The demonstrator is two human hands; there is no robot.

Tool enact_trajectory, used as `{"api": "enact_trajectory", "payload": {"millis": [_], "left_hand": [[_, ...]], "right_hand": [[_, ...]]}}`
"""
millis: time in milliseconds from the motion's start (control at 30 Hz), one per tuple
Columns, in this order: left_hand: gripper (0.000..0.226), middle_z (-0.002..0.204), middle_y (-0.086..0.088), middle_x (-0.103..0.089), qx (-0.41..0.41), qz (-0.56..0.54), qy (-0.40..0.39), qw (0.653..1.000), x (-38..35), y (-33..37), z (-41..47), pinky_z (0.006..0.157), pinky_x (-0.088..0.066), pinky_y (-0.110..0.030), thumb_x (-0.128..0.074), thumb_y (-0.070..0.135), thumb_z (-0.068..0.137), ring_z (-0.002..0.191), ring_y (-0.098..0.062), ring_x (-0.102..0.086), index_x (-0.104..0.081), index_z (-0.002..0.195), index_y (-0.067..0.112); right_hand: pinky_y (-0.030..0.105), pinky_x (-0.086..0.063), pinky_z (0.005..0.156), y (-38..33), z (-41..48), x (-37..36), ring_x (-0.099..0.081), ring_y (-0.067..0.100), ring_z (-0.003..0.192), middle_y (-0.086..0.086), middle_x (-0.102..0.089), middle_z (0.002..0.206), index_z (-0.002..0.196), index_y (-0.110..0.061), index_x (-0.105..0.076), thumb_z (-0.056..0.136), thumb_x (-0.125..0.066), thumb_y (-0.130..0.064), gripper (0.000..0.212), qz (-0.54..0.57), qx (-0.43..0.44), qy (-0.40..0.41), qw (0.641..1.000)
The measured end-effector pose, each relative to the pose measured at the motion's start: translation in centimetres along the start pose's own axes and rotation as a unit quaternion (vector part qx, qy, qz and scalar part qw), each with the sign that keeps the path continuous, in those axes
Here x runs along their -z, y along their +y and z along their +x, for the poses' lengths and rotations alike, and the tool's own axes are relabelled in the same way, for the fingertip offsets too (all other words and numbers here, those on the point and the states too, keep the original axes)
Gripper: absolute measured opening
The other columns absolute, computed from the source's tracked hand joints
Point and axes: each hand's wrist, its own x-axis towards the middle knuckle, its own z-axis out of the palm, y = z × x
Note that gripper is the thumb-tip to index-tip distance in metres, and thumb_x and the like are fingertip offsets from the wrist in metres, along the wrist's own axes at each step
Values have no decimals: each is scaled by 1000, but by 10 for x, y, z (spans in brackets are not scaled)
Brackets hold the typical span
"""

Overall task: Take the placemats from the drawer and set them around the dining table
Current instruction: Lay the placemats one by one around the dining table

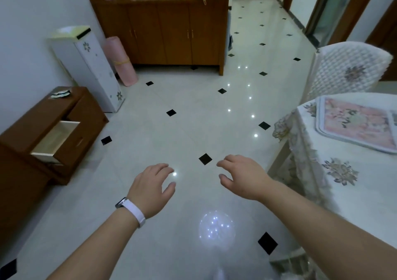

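I am in a home, in its dining area. At the right edge stands the dining table under a flowered tablecloth, with a chair in a quilted cover behind it. Glossy pale floor tiles set with small black diamonds run to a hallway with wooden door frames, upper right. A brown wooden sideboard fills the top centre. A low cabinet with an open drawer sits at the left.

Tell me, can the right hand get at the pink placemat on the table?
Probably yes. The right hand is open and empty beside the table, and the placemat lies flat on top near that side, with nothing standing between them.
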Motion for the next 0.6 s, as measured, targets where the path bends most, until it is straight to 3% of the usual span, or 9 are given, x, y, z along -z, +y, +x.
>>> {"api": "enact_trajectory", "payload": {"millis": [333, 600], "left_hand": [[48, 113, 1, -69, -67, -34, -25, 997, -19, -38, 146, 85, -52, -40, -44, 48, 82, 104, -25, -64, -69, 109, 17], [50, 115, 3, -66, -168, -65, -60, 982, -31, -95, 296, 86, -50, -36, -40, 49, 84, 107, -21, -61, -66, 114, 19]], "right_hand": [[33, -46, 87, 59, 78, 17, -56, 20, 107, -3, -60, 123, 134, -24, -54, 96, -44, -41, 42, -23, -92, -5, 996], [35, -48, 91, 80, 176, 34, -56, 19, 114, -3, -59, 127, 135, -25, -54, 97, -44, -41, 43, -39, -203, 31, 978]]}}
